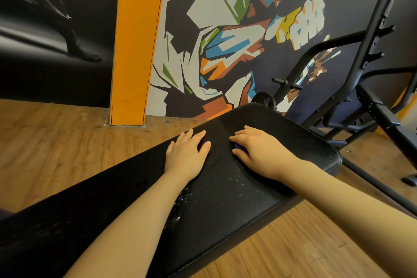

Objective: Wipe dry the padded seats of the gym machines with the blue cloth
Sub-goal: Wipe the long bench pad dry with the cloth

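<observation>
A long black padded bench seat (225,205) runs from the lower left to the middle right, with white specks along its middle. My left hand (187,156) rests flat on the pad, fingers spread. To its right, my right hand (255,149) presses down on the blue cloth (239,146), of which only a small blue patch shows under the fingers. The rest of the cloth is hidden by the hand.
A black metal bench rack (370,56) with pegs and a weight plate (264,99) stands at the right. An orange pillar (133,52) and a painted wall are behind. Wooden floor (56,149) lies on both sides of the bench.
</observation>
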`<action>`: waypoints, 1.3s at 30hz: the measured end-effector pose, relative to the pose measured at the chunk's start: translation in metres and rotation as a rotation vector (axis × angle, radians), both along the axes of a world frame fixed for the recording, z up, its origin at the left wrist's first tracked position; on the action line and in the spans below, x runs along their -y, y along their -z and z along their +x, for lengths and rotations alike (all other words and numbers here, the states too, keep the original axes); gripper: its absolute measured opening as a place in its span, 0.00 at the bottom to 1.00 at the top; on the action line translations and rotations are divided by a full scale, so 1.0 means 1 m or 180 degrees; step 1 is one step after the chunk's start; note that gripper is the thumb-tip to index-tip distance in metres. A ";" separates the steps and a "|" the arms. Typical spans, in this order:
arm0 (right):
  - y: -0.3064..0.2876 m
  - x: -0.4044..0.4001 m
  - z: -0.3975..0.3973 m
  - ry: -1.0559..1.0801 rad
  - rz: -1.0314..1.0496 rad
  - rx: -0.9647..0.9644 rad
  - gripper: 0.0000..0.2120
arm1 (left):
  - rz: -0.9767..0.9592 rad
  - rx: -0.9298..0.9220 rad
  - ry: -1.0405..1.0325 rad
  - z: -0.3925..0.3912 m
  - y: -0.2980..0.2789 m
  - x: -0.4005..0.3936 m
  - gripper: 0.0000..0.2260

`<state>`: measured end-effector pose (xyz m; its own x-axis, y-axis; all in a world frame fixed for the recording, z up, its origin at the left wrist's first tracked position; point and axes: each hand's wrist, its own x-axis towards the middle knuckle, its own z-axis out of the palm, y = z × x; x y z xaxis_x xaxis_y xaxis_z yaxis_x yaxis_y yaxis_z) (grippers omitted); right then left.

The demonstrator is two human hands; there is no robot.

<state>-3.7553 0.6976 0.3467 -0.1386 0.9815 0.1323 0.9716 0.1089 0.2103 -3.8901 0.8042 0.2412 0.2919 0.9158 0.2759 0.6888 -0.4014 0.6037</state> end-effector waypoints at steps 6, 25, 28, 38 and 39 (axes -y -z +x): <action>0.013 0.069 0.014 -0.0260 0.0014 -0.0081 0.22 | 0.0008 -0.0002 0.0016 0.001 0.001 0.001 0.22; -0.014 -0.004 0.027 0.0201 0.0197 -0.0032 0.19 | -0.0247 -0.0134 -0.0204 0.018 -0.008 0.048 0.23; -0.009 0.019 0.030 0.0091 0.0103 0.0078 0.21 | -0.0211 -0.0084 -0.0193 0.015 -0.004 0.047 0.23; -0.021 0.016 0.041 -0.0081 0.0109 0.0507 0.28 | -0.0159 -0.0099 -0.0255 0.016 -0.003 0.049 0.23; -0.024 0.012 0.041 -0.0120 0.0075 0.0432 0.28 | -0.0148 -0.0094 -0.0263 0.016 -0.003 0.049 0.23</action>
